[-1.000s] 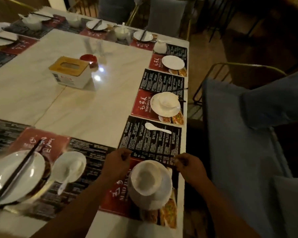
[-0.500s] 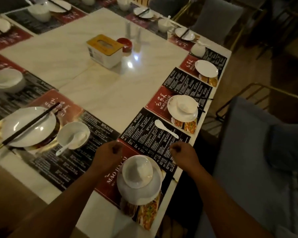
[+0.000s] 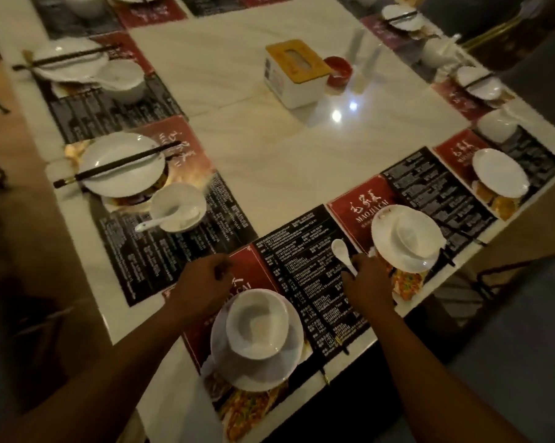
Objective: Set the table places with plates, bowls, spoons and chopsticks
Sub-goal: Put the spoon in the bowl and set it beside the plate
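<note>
At the near edge of the table (image 3: 285, 148), the place in hand is part set. The near bowl (image 3: 255, 324) sits stacked on the near plate (image 3: 290, 366), over a red-and-black placemat (image 3: 304, 266). The loose spoon (image 3: 341, 252) lies on that mat, right of the stack. The right hand (image 3: 367, 284) has its fingers curled over the handle end, apparently pinching it. The left hand (image 3: 202, 282) hovers beside the bowl with fingers curled; whether it holds anything cannot be told. Dark sticks on the mat right of the plate may be chopsticks, but it is too dim to confirm.

Judgement: well past halfway.
- Done: two left-side places read complete. The nearer has the left plate (image 3: 110, 148) with the left chopsticks (image 3: 116, 164) across it, and the left bowl (image 3: 186, 199) holding a spoon.
- Left: the near place, and the second stack (image 3: 407, 238) to its right, where a bowl again sits on its plate.
- Left: the third plate (image 3: 499, 172), bare, with its bowl apart and no spoon or chopsticks seen.

Count, as visible:
- Plates: seven, plus one cut by the top edge.
- Bowls: seven.
- Spoons: three certain.
- Chopstick pairs across plates: four.
- One tissue box (image 3: 295, 71).
</note>
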A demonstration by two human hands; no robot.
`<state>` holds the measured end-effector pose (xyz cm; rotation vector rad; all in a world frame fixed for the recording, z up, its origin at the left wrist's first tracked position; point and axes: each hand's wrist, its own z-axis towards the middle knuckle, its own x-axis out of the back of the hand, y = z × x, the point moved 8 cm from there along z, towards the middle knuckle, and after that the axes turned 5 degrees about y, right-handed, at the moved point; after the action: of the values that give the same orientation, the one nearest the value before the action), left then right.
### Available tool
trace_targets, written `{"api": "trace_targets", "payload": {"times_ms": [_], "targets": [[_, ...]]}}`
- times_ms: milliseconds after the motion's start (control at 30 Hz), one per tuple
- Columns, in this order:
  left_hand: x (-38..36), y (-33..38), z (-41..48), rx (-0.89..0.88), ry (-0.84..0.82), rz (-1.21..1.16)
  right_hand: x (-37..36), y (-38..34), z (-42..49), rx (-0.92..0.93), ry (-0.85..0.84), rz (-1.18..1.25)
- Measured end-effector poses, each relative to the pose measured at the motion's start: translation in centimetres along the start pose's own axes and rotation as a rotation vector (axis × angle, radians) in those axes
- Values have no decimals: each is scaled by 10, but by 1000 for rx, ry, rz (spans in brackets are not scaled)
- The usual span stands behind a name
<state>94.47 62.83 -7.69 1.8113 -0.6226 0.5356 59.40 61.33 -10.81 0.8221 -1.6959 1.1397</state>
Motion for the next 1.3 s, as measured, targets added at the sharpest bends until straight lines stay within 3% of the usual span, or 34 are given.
{"api": "trace_targets", "payload": {"times_ms": [133, 400, 600, 733, 967, 1300], "targets": [[-5, 1, -16, 58, 96, 7, -2, -1, 9, 121, -33, 19], [-1, 8, -66, 129, 285, -100, 7, 27, -1, 161, -171, 105], [-6, -3, -91, 235, 306, -96, 15, 31, 0, 209, -165, 79], [-10, -19, -97, 296, 287, -103, 36, 4, -11, 268, -24, 115], [-18, -16, -106, 301, 240, -218, -32, -92, -96, 372, -578, 186], [-12, 0, -91, 217, 290, -304, -19, -116, -89, 405, -386, 235]]}}
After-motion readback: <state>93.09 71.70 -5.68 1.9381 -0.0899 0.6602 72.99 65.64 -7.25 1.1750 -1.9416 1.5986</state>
